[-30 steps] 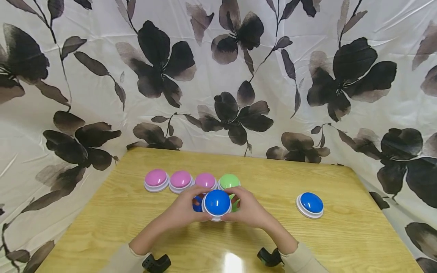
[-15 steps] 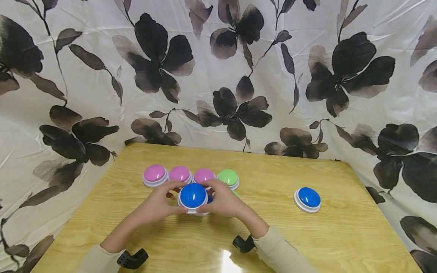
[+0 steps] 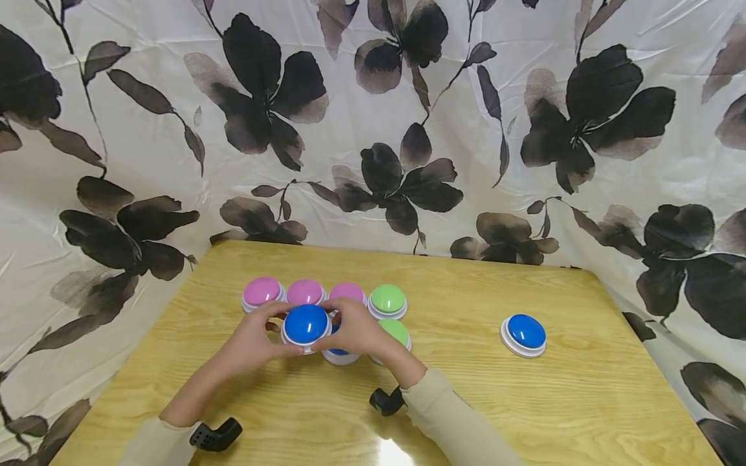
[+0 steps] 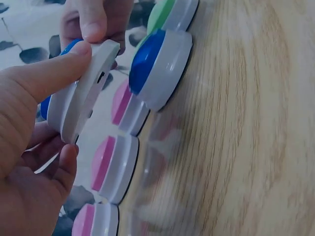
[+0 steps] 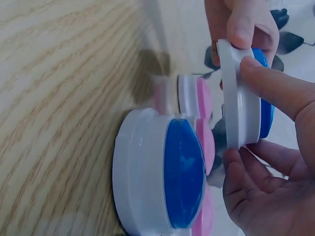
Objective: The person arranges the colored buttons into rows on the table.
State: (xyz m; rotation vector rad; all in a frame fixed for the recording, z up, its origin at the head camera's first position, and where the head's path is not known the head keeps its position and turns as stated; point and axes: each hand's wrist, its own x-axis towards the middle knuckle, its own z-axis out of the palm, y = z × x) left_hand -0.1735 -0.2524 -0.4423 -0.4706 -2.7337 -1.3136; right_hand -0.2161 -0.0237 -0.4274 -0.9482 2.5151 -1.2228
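Between both hands a blue push button (image 3: 305, 324) with a white base is held above the table. My left hand (image 3: 253, 340) grips its left side and my right hand (image 3: 355, 330) its right side, thumbs on the near edge. Both wrist views show a gap between its base and the tabletop. Another blue button (image 5: 184, 172) stands on the table just right of the held one, partly hidden by my right hand in the head view. Behind is a row of pink buttons (image 3: 262, 292) ending in a green button (image 3: 388, 299).
A second green button (image 3: 394, 332) stands in front of the first, partly covered by my right forearm. One more blue button (image 3: 524, 334) sits apart on the right of the wooden table (image 3: 466, 401). Patterned cloth (image 3: 350, 129) hangs behind the table.
Both hands have carried the held blue button leftward, from in front of the green button to in front of the pink ones. The blue and green buttons beneath have come into view.
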